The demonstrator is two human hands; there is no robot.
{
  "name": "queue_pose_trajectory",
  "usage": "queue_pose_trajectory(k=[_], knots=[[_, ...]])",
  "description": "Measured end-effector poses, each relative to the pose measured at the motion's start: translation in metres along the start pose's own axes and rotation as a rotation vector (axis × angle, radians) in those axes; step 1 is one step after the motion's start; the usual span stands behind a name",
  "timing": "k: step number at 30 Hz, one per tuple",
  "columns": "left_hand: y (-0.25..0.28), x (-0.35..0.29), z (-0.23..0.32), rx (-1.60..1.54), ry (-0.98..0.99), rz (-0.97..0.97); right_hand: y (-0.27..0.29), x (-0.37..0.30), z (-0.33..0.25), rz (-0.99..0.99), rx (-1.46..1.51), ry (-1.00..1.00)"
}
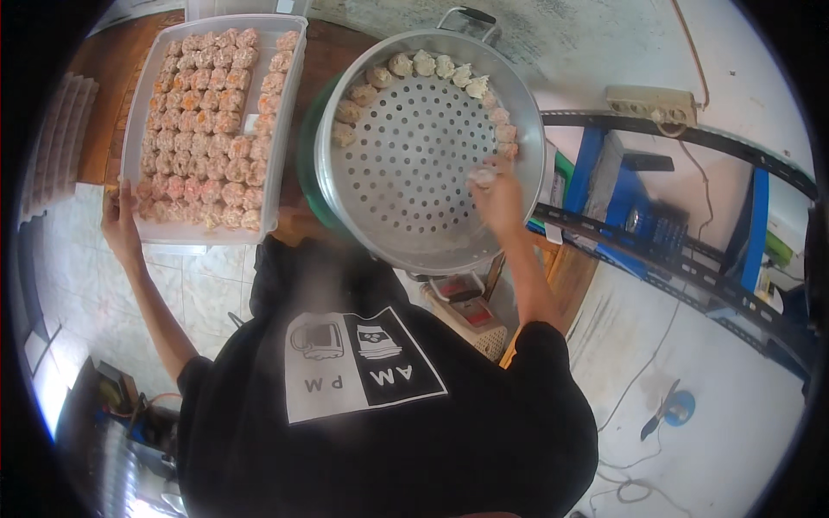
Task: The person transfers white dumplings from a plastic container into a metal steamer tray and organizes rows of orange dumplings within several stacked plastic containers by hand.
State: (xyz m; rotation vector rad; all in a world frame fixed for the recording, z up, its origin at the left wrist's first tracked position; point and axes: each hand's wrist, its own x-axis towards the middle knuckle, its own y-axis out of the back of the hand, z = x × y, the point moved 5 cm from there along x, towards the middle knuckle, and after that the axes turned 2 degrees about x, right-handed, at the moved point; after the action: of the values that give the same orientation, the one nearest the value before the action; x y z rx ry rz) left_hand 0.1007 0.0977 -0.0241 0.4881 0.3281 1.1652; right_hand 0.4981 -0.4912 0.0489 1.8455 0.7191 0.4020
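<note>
My left hand [121, 226] grips the lower left corner of a white plastic tray [275, 181]. Rows of shumai dumplings [200, 121] fill most of that tray, some topped with orange bits, with a gap toward its right side. To the right stands a round metal steamer pan [414, 155] with a perforated bottom. Pale dumplings [423, 63] line its inner wall from the left, over the far side, to the right. My right hand [503, 205] is inside the pan near its right wall, fingers closed on a single dumpling [482, 176].
A looped handle [471, 15] rises from the pan's far rim. Right of the pan is a black metal rack [622, 226] with blue-edged compartments. A power strip [652, 104] sits above it. Stacked egg-tray-like sheets [60, 142] stand at far left. A plastic basket [479, 332] is below the pan.
</note>
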Motion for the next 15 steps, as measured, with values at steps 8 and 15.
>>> queue_pose_trajectory(k=[8,15], knots=[[-0.008,-0.001,0.020,0.110,-0.027,0.030,0.023,0.038,0.075,-0.178,-0.285,-0.192],[0.002,0.000,-0.002,0.114,-0.037,-0.032,0.018,0.033,0.072,0.009,-0.367,-0.003]])
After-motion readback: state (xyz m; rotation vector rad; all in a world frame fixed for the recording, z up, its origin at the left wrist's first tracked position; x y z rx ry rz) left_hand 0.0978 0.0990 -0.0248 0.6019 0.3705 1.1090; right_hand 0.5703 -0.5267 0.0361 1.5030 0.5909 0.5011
